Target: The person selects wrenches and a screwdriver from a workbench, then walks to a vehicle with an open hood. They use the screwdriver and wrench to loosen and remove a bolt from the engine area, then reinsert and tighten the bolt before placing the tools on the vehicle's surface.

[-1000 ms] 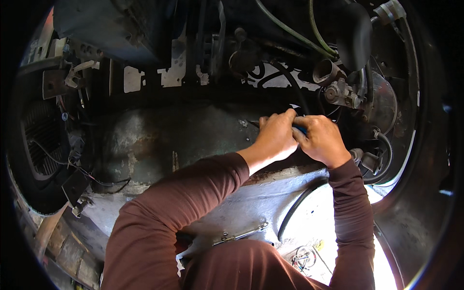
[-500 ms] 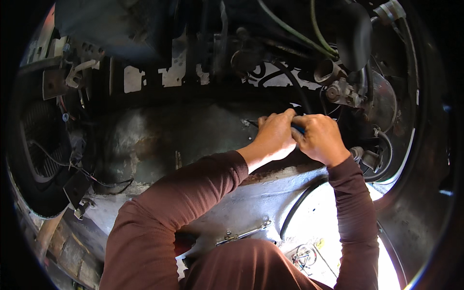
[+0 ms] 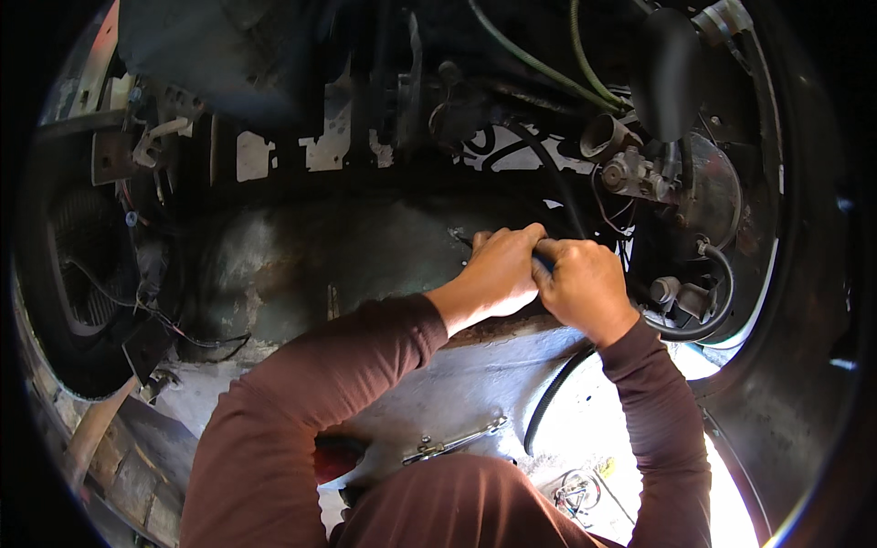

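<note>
My left hand (image 3: 498,276) and my right hand (image 3: 586,283) are side by side, touching, low over a dark metal panel (image 3: 365,242). Both are closed around a tool whose blue handle (image 3: 545,262) shows only as a sliver between them. A thin dark piece sticks out past my left fingers toward a small pale spot (image 3: 457,234) on the panel. My fingers cover most of the tool, so its exact kind cannot be made out.
Brass-coloured fittings (image 3: 630,173) and a curved black hose (image 3: 722,283) lie right of my hands. Green hoses (image 3: 548,66) run above. Loose wires (image 3: 196,340) hang at the left. A bright opening with a corrugated black hose (image 3: 553,397) is below; a metal latch-like part (image 3: 457,440) lies near my knee.
Both hands, still together on the blue-handled tool, have shifted a little left and down in the view. The surroundings have also shifted slightly with the head.
</note>
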`<control>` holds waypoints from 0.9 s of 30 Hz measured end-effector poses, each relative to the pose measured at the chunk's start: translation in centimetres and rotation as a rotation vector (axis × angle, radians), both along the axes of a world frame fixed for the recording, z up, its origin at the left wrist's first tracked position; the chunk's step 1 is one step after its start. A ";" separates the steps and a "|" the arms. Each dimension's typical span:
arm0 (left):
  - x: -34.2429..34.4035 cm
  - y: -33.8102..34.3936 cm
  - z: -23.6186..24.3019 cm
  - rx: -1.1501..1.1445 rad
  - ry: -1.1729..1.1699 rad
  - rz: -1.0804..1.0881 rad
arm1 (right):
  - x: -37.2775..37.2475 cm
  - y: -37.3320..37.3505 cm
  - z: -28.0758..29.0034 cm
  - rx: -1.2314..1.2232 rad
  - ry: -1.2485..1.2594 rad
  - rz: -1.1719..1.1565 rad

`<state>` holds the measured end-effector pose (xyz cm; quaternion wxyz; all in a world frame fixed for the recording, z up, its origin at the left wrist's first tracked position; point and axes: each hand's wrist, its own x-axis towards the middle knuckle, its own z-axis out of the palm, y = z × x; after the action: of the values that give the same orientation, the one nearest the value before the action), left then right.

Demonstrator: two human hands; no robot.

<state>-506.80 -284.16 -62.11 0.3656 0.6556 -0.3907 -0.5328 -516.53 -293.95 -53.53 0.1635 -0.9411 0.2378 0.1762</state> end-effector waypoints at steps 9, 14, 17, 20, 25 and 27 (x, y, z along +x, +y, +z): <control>0.6 0.3 -1.6 -0.014 -0.037 -0.136 | -0.6 1.5 -0.8 0.209 0.069 -0.304; 0.6 0.5 -2.4 -0.084 -0.054 -0.116 | -0.2 1.4 -1.0 0.314 0.118 -0.448; 0.8 0.6 -2.9 -0.175 -0.007 -0.117 | -0.5 2.4 -1.1 0.239 0.126 -0.431; 0.5 1.1 -2.3 -0.183 0.035 -0.073 | -0.5 2.6 -0.7 0.239 0.167 -0.456; 0.1 0.5 -2.3 -0.122 -0.102 -0.104 | -0.3 2.4 -0.6 0.252 0.165 -0.514; -0.1 0.5 -2.5 -0.144 -0.144 -0.130 | -0.5 3.2 -0.4 0.197 0.102 -0.453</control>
<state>-506.86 -283.61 -64.62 0.3473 0.6375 -0.4948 -0.4776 -517.06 -290.73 -53.96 0.2774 -0.8333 0.4321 0.2048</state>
